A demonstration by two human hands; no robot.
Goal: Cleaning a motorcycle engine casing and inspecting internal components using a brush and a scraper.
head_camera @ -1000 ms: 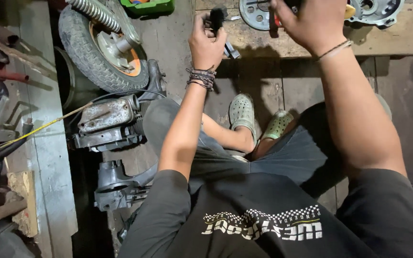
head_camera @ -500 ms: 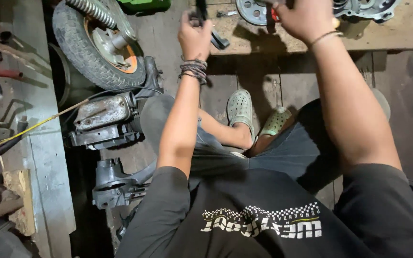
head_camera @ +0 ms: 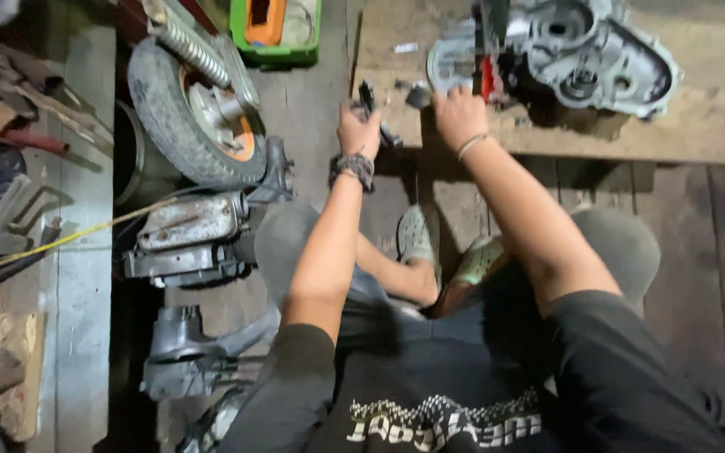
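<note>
My left hand (head_camera: 357, 127), with a beaded band at the wrist, is closed around a small dark tool (head_camera: 368, 96) at the near left edge of a wooden board (head_camera: 698, 134). My right hand (head_camera: 460, 113) rests on the board and grips a red-handled tool (head_camera: 487, 77) that stands against a grey metal engine casing (head_camera: 597, 54). A round grey metal part (head_camera: 446, 63) lies just beyond my right hand's fingers. What the tool tip touches is hidden.
A small wheel with a tyre and spring (head_camera: 195, 101) lies at the left, with a worn engine block (head_camera: 186, 235) and another dark casing (head_camera: 182, 352) below it. A green tray (head_camera: 277, 33) sits at the top. Tools clutter the left bench (head_camera: 10, 151). My crossed legs in green shoes (head_camera: 419, 239) fill the middle.
The view has tilted up, so the board and engine casing show in full. Both hands stay at the board's near edge; the left hand has shifted slightly toward it.
</note>
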